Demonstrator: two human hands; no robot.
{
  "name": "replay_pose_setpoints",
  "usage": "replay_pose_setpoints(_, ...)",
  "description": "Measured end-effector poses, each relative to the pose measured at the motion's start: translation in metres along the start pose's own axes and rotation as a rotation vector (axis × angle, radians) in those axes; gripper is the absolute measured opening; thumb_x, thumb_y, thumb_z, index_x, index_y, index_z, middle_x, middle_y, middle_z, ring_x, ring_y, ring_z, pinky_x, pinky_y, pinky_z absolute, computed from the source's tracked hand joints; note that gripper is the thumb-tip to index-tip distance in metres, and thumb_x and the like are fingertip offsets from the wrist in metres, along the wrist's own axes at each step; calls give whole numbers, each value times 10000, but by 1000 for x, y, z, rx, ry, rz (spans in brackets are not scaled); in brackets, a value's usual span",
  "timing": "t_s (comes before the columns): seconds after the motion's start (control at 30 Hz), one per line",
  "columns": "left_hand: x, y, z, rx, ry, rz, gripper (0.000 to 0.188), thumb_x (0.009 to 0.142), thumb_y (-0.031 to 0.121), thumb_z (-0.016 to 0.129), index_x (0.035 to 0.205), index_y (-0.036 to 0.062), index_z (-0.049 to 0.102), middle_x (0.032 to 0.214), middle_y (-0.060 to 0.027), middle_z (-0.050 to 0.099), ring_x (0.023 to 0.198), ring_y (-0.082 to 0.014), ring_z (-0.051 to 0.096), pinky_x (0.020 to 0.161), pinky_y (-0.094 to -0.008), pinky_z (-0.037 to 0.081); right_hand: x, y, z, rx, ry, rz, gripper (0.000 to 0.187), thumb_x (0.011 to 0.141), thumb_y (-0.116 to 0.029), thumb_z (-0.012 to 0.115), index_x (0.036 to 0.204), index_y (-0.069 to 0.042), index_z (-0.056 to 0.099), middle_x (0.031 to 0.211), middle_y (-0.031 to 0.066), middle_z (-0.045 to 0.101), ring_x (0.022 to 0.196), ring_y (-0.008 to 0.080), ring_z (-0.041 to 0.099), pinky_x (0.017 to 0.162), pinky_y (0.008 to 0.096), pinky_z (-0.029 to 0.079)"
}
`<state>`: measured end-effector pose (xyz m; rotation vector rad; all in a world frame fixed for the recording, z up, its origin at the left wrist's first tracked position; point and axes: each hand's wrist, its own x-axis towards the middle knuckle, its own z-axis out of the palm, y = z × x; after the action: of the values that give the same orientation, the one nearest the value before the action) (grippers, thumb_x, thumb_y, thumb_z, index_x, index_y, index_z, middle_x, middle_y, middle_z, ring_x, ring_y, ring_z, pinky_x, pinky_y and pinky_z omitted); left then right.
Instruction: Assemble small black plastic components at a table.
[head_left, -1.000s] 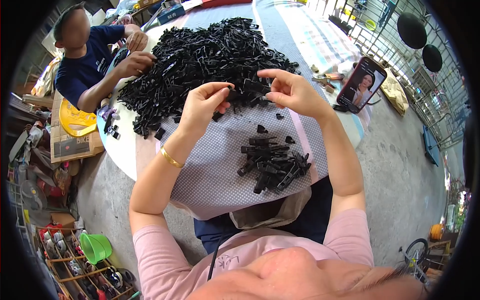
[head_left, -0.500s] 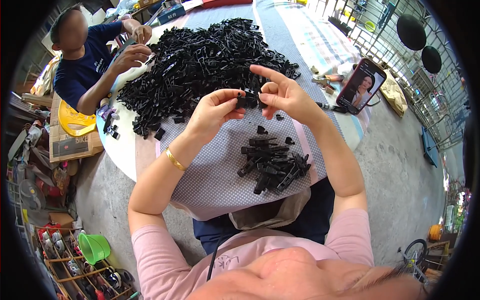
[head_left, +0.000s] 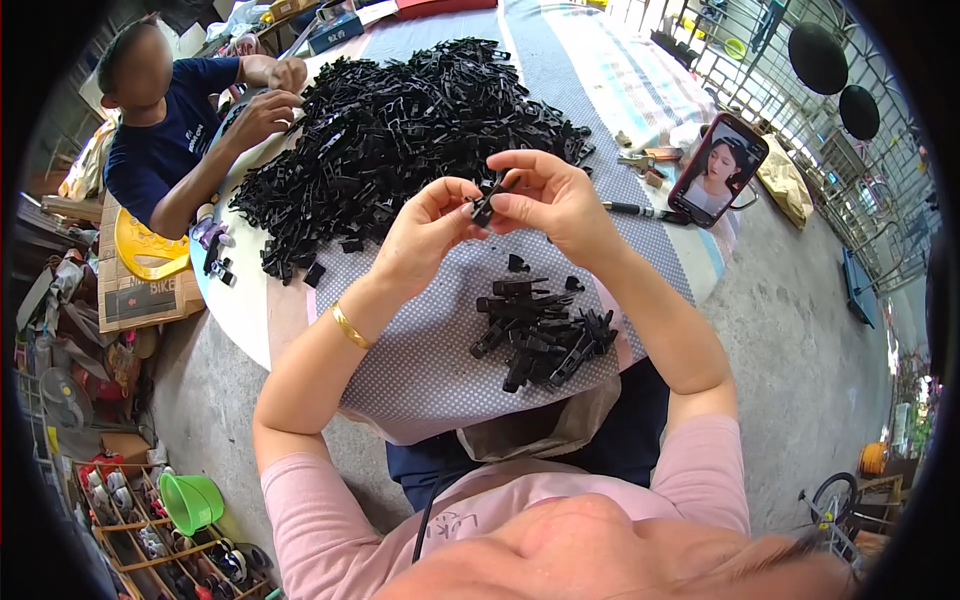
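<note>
Above the table in front of me, both hands meet at a small black plastic clip part (head_left: 483,213). My left hand (head_left: 425,238) pinches its left side between thumb and fingers. From the right, my right hand (head_left: 563,208) grips it with the thumb and bent fingers; a thin black piece sticks up there. The fingers partly hide the shape, so I cannot tell if it is one piece or two. A large heap of black plastic clip parts (head_left: 390,140) lies just beyond my hands. Nearer me is a smaller pile of black clips (head_left: 545,335).
A patterned cloth covers the round table (head_left: 400,385). At the right a phone (head_left: 718,170) stands propped up, near a black pen-like stick (head_left: 645,211). Across at the left, a co-worker (head_left: 165,130) handles something by the heap. A yellow stool (head_left: 145,245) stands beside the table.
My hands have come together; the black pieces that were held apart now touch or overlap. My right hand moved left and its raised index finger has bent in.
</note>
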<state>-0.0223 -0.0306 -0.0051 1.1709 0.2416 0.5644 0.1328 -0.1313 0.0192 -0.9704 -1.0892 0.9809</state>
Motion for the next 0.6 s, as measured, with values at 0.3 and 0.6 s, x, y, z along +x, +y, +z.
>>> replay_pose_setpoints(0.3,-1,7,-1,151,29,-18,156,864,-18,484,1003,-10,556,901,-54,589,802,-135,599,750,-274,524,-1,-1,-3,-256,-58,54,185,829,-55,623,998,20,615,881,74,643,757,118,626,687,239,530)
replay_pose_setpoints(0.6,-7,11,8,131,99,-33,332,861,34,543,1173,-73,502,1035,-147,603,896,-185,616,827,-298,512,-1,11,-3,-720,23,-280,162,796,-86,633,920,18,640,804,107,635,683,173,611,613,261,494)
